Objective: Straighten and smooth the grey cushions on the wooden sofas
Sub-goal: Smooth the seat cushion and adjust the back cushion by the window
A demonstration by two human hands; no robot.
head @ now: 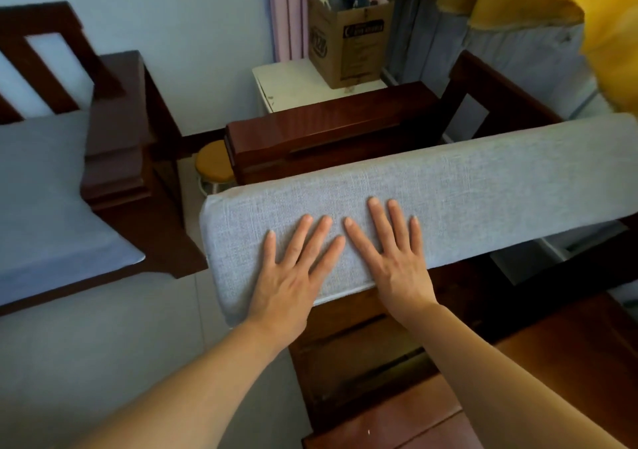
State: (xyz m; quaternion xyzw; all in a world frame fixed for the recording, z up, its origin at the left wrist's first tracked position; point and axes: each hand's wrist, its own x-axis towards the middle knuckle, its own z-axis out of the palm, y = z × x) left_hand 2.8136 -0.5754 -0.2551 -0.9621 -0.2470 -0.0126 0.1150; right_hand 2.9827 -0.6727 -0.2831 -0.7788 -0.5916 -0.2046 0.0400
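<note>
Left hand (pixel 290 276) and right hand (pixel 397 262) lie flat, fingers (pixel 376 220) spread, on the grey cushion (pixel 466 186), which sits skewed, overhanging the wooden sofa (pixel 328 131). Straightening looks unfinished; the second cushion (pixel 41 189), far left of the fingers, looks flat.

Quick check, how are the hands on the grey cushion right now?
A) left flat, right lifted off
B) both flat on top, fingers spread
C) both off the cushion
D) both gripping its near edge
B: the left hand and right hand both lie palm-down side by side on the grey cushion, fingers spread and pointing away from the person, nothing pinched or gripped.
</note>
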